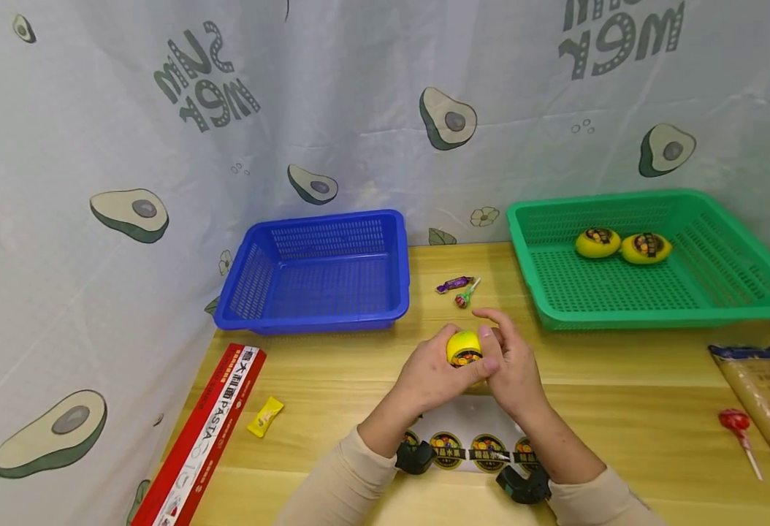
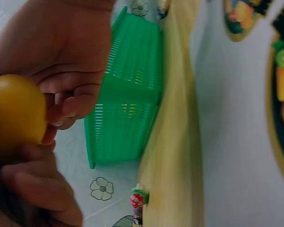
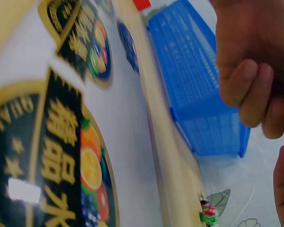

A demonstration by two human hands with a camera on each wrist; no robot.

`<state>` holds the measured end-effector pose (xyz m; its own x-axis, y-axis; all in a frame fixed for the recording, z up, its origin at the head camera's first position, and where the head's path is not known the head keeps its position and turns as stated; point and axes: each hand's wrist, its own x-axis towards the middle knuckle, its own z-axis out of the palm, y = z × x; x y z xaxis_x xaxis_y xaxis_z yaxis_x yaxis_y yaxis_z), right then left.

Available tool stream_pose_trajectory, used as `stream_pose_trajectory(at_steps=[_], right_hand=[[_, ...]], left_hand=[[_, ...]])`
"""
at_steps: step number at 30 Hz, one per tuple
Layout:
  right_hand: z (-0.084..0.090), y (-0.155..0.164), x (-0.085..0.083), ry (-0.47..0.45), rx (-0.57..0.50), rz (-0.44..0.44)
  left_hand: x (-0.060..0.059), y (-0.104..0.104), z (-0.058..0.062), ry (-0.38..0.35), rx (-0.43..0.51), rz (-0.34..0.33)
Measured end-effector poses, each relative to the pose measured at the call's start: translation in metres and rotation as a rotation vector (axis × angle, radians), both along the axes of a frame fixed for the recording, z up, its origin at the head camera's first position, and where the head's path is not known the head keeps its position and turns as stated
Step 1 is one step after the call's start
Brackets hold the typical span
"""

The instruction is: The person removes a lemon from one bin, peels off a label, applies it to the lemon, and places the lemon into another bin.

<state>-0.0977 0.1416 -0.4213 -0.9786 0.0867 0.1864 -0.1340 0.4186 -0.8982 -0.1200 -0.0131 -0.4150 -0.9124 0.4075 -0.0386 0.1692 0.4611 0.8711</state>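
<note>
Head view: yellow ball (image 1: 464, 346) w/ round fruit label held above desk (image 1: 622, 394), centre front, betw. both hands. Left hand (image 1: 432, 376) grip curled round ball from left/below; right hand (image 1: 511, 365) grip pinching ball from right, index finger raised. Sticker sheet (image 1: 470, 431) flat on desk directly under wrists. Blue basket (image 1: 319, 270) rear left. Green basket (image 1: 654, 256) rear right, containing two labelled yellow balls (image 1: 622, 245) side by side, touching. Purple candy (image 1: 454, 284) and small lollipop (image 1: 467, 296) betw. baskets. Pasta box (image 1: 204, 431) and yellow candy (image 1: 265, 416) front left; red lollipop (image 1: 738, 427) and noodle pack (image 1: 763, 398) front right.

Left wrist view: ball at left edge, fingers (image 2: 68, 101) wrapped round it; green basket behind; lollipop near bottom.

Right wrist view: fingers (image 3: 246, 90) curled, ball mostly out of frame; sticker sheet close below; blue basket beyond.
</note>
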Motion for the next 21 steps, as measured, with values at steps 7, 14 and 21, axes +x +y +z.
stream_pose_trajectory(at_steps=[7, 14, 21], right_hand=[[0.0003, -0.0047, 0.0008, 0.025, -0.059, -0.022], [-0.002, -0.0046, -0.0013, 0.008, -0.086, -0.05], [-0.0009, -0.003, -0.0023, -0.033, -0.086, -0.053]], left_hand=[[0.0052, 0.0033, -0.0003, 0.128, -0.017, 0.073], [0.003, 0.0011, -0.0049, 0.299, -0.045, 0.036], [0.0009, 0.0005, -0.0081, 0.391, -0.067, 0.037]])
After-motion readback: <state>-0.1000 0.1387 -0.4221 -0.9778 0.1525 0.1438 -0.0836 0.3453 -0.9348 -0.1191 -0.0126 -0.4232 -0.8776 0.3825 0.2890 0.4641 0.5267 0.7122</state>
